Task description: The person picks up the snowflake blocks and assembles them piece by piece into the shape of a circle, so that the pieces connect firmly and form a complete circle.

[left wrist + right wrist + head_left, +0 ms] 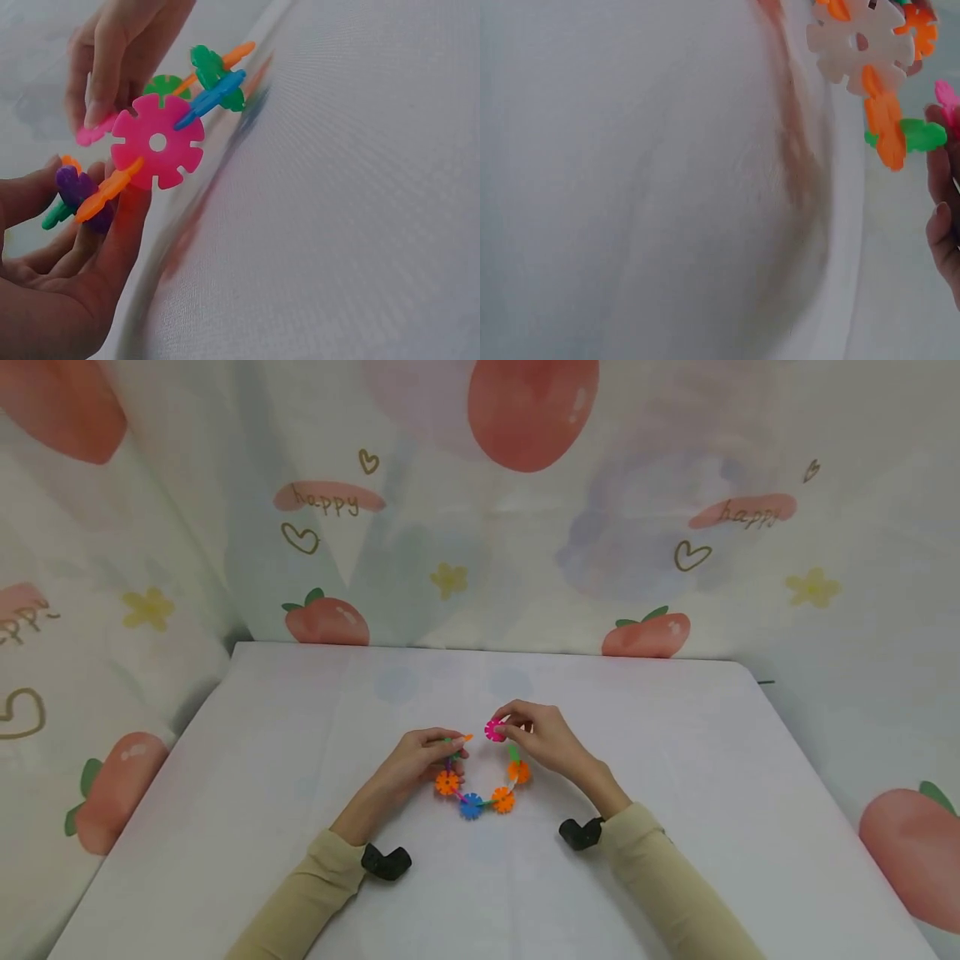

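Note:
A curved chain of slotted snowflake discs in several colours hangs between both hands, with a blue disc at its near side. My left hand grips the chain's left end, where a purple disc and an orange disc show by the fingers. Between thumb and fingers, my right hand pinches a pink disc. Close below that hand is a green disc, joined to an orange disc and then a white disc. Another pink disc sits mid-chain in the left wrist view.
A white cloth covers the table. Behind it hangs a printed curtain with fruit, hearts and flowers, which also runs along both sides. A black wrist band piece sits at the left cuff, another at the right.

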Motion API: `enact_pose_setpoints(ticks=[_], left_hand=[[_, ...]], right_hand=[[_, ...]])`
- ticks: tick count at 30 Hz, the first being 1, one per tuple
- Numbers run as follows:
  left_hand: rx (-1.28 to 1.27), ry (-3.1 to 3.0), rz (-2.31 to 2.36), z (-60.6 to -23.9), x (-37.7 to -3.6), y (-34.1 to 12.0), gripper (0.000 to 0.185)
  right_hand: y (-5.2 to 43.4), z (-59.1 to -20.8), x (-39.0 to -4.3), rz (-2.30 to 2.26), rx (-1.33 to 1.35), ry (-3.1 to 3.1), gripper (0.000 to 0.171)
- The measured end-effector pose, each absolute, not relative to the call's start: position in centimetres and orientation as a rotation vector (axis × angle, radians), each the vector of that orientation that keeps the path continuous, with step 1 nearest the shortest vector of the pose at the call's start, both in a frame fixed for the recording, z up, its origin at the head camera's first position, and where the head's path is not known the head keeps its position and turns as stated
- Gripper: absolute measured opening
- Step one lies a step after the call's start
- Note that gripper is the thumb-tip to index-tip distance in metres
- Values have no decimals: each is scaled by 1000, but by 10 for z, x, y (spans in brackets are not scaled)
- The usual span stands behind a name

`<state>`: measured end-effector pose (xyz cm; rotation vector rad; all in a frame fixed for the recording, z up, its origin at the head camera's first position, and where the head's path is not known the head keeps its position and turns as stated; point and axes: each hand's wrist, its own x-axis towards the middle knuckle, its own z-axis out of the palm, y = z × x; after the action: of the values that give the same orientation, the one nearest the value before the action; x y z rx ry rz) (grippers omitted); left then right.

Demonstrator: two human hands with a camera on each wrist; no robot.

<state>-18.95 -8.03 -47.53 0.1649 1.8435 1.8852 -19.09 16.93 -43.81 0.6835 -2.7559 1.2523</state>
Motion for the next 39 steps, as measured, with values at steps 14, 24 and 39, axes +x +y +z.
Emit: enact_pose_setpoints(ticks=[14,24,39], left_hand=[[202,1861,1900,-476,-189,-69,34],[169,1851,1980,-473,-187,-65,33],[151,1818,2058,-474,-188,-82,40]], right_hand=[[152,-440,-194,1261,688,-2777,12],[150,-441,-198,1282,683,-2725,18],[203,-435,-175,1068,693,-2757,22]])
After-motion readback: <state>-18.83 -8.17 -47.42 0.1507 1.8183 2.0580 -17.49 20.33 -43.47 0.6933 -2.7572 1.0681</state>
